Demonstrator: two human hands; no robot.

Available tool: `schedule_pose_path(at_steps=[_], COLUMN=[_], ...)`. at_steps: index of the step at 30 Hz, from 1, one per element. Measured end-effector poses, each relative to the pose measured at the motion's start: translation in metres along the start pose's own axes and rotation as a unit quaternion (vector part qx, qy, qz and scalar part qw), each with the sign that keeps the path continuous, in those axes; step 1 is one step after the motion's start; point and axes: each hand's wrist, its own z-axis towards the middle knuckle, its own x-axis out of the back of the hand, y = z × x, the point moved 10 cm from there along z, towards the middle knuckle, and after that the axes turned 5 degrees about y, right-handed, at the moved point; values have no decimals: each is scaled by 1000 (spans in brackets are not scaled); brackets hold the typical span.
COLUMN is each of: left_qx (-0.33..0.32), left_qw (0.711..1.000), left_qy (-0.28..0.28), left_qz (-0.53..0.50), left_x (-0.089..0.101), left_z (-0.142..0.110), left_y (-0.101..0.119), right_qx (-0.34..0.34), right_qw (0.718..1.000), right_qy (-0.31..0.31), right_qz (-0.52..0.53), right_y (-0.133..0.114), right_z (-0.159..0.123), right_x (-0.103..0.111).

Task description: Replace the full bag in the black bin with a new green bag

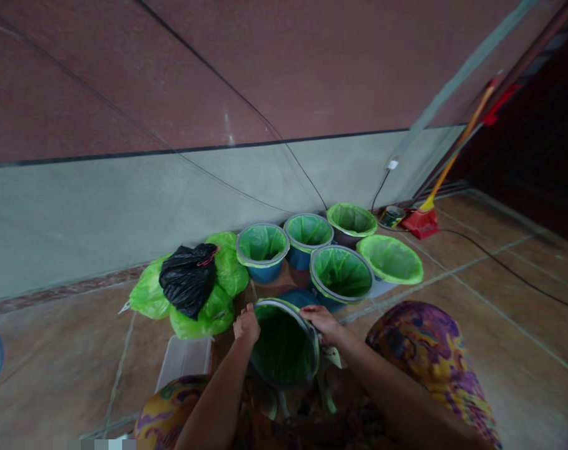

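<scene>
A blue bin (pixel 284 347) lined with a green bag stands tilted toward me, close in front. My left hand (pixel 246 326) grips its rim on the left side, fingers curled over the edge. My right hand (pixel 322 322) holds the rim on the right side, fingers closed on the edge of the green liner. Beyond it stand several more bins with green liners (pixel 341 273), grouped near the wall.
A black tied bag (pixel 189 279) lies on full green bags (pixel 213 312) to the left. A clear plastic lid or box (pixel 184 357) rests on the tiled floor. A red broom head with an orange handle (pixel 421 220) leans at the right. Cables cross the floor.
</scene>
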Motion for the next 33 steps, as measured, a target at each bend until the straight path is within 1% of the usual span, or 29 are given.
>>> schedule_pose_path(at_steps=[2,4,6,9,12,14,16,17,19,22,24,26,28,31,33], left_qx=[-1,-8,-24,-64,-109,-131,-146,-145,-122,-63,-43,-39,-49,-80,-103], left_qw=[1000,1000,1000,998,994,990,987,987,991,998,999,999,998,996,994], left_qy=[-14,-15,-10,6,30,46,61,65,58,12,-13,-25,-26,-18,-5], left_qz=[-4,-4,-3,4,11,10,4,0,-5,-1,5,8,11,19,24], left_x=[-5,-6,-4,5,18,26,33,34,31,14,4,0,0,8,16], left_z=[3,4,2,-2,-4,-5,-6,-5,-4,-1,-1,-1,-2,-6,-8], left_y=[-7,-8,-2,17,38,47,51,50,41,18,7,3,7,24,36], right_qx=[4,26,51,63,23,-13,-32,-34,-30,-35,-35,-16,18,77,96], right_qw=[1000,998,996,993,995,998,998,997,995,991,992,995,996,991,988], right_qy=[-13,-17,4,31,36,50,58,61,77,120,118,93,82,67,44], right_qz=[-25,-55,-78,-97,-91,-44,13,32,51,50,42,17,-24,-91,-116], right_y=[2,-2,-9,-18,-14,-6,1,3,6,10,11,7,-3,-21,-28], right_z=[-2,-5,-7,-9,-9,-9,-9,-9,-9,-9,-9,-8,-8,-6,-6], right_x=[1,0,0,-3,-8,-6,-3,-1,6,23,27,25,23,14,4])
